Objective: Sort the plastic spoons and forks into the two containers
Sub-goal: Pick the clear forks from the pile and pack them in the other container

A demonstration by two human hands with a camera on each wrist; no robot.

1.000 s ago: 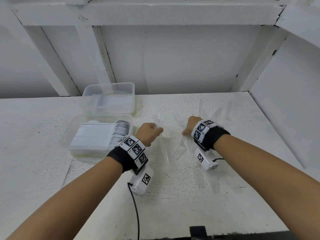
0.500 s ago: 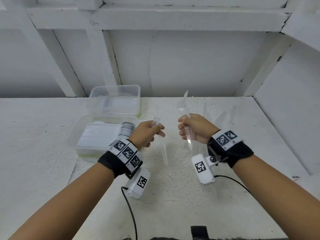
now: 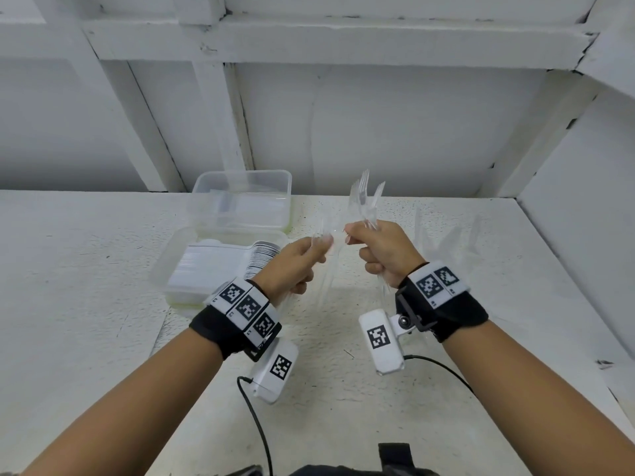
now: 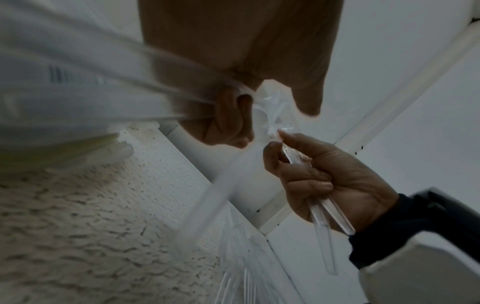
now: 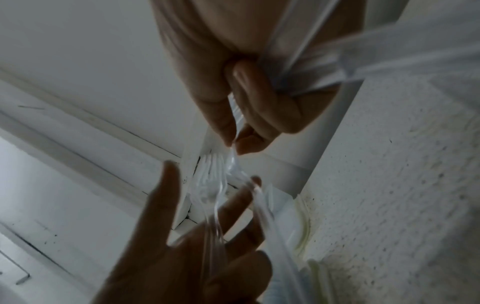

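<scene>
While both fists hover mid-frame over the speckled white table [image 3: 481, 304], the right hand [image 3: 388, 255] clutches clear forks [image 3: 366, 197], tines up; the left hand [image 3: 295, 266] grips clear handles [image 3: 326, 283]. Two translucent tubs [image 3: 240, 187] sit left. Wrist views: curled fingers [image 4: 306, 181] around glassy stems, count unclear.

A bunch of clear plastic forks [image 3: 366, 201] stands up with the prongs on top, and more clear cutlery [image 3: 446, 235] lies on the table. The near container [image 3: 165, 269] holds stacked white spoons [image 3: 220, 269]. The far container [image 3: 240, 187], just behind it, holds clear pieces.
</scene>
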